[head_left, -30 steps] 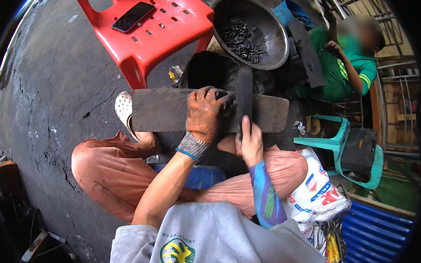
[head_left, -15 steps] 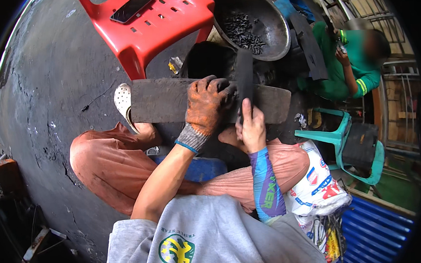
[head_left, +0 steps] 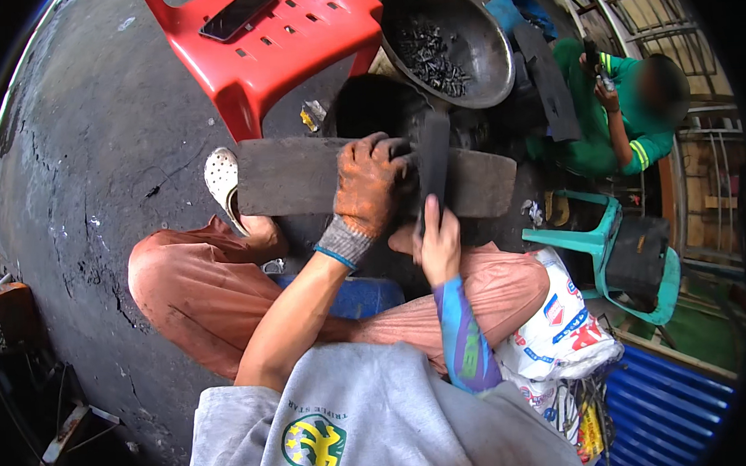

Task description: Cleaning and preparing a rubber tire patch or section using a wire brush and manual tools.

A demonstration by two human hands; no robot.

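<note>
A long, flat, dark grey slab (head_left: 290,176) lies across my knees, in front of me. My left hand (head_left: 369,182), in a worn orange glove with a grey cuff, grips the slab's middle from above. My bare right hand (head_left: 438,242) holds the lower end of a narrow dark tool (head_left: 433,152). The tool stands upright against the slab, right beside the gloved fingers. The tool's working edge is too dark to make out.
A red plastic stool (head_left: 295,43) with a black phone (head_left: 237,14) on it stands ahead, beside a metal basin (head_left: 490,54) of dark scraps. A person in green (head_left: 629,127) sits at the right near a teal chair (head_left: 597,238). A printed white sack (head_left: 564,333) rests by my right leg.
Both hands keep their hold on the slab and the tool, with the tool shifting only slightly. The view has tipped a little, so the stool and basin sit higher.
</note>
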